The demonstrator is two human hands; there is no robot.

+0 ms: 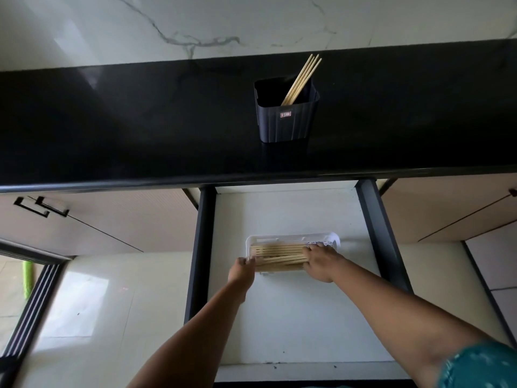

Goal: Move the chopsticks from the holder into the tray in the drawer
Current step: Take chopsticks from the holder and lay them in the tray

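A dark ribbed holder (285, 119) stands on the black countertop with a few wooden chopsticks (302, 78) leaning in it. Below, in the open drawer (293, 317), a white tray (291, 238) holds several chopsticks (277, 254) lying flat side by side. My left hand (242, 271) touches the tray's left end. My right hand (321, 263) rests with spread fingers on the right ends of the laid chopsticks, hiding them and part of the tray.
The black countertop (140, 121) runs across the view under a marble wall. Cabinet doors with black handles (42, 207) flank the drawer. The drawer's dark side rails (197, 256) frame its white floor. A doorway sits at lower left.
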